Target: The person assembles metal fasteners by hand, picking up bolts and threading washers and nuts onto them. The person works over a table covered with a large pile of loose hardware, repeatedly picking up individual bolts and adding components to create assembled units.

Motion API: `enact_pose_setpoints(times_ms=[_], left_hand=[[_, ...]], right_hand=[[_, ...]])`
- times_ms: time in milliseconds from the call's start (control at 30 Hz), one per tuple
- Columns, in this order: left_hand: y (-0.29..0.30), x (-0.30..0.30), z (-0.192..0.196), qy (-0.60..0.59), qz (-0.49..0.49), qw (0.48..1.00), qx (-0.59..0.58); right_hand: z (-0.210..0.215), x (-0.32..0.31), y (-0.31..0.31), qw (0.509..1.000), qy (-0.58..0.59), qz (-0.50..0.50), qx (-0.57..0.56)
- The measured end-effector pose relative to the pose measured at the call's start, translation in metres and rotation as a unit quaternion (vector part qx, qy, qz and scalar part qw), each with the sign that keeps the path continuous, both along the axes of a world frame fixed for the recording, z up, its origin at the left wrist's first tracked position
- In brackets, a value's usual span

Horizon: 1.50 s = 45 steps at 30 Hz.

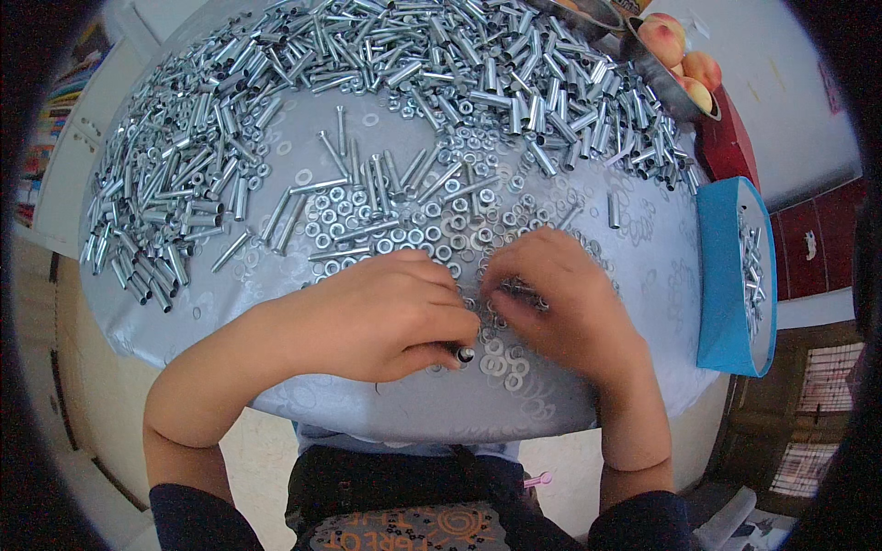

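Note:
My left hand [395,317] is closed around a metal bolt [466,354]; only its end shows past the thumb and fingers. To its right, my right hand [560,294] is slightly blurred, fingers curled down over the washers. Whatever lies between its fingertips and thumb is too small to make out. Flat washers [503,360] lie on the cloth between and below the hands. Just beyond the left hand are many hex nuts [415,237]. Several long bolts [342,131] rest past the nuts, some propped up on others.
A wide heap of metal sleeves and bolts [367,46] arcs round the far and left sides of the round table with its silvery cloth [404,404]. At the right edge stands a blue box [721,275] holding metal parts. Peaches [663,39] sit in a metal bowl [654,73] at the far right.

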<state>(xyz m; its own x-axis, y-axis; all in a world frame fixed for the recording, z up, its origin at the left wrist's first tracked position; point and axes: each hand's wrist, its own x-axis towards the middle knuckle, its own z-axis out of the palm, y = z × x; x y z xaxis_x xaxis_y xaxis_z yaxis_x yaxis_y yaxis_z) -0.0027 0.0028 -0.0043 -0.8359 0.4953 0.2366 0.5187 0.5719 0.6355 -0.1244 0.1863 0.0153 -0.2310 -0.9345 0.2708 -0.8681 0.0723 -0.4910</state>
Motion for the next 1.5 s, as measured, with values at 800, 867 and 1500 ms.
enact_pose_setpoints(times_ms=[800, 867, 1500], left_hand=[[0.0, 0.0, -0.003, -0.007, 0.003, 1.0, 0.003], [0.0, 0.0, -0.001, -0.009, 0.002, 1.0, 0.006], [0.001, 0.0, 0.0, -0.027, 0.004, 1.0, 0.011]], right_hand=[[0.016, 0.01, 0.005, 0.975, -0.11, 0.182, -0.064], [0.017, 0.011, 0.005, 0.976, -0.108, 0.176, -0.065], [0.028, 0.001, 0.014, 0.988, -0.09, 0.111, 0.051]])
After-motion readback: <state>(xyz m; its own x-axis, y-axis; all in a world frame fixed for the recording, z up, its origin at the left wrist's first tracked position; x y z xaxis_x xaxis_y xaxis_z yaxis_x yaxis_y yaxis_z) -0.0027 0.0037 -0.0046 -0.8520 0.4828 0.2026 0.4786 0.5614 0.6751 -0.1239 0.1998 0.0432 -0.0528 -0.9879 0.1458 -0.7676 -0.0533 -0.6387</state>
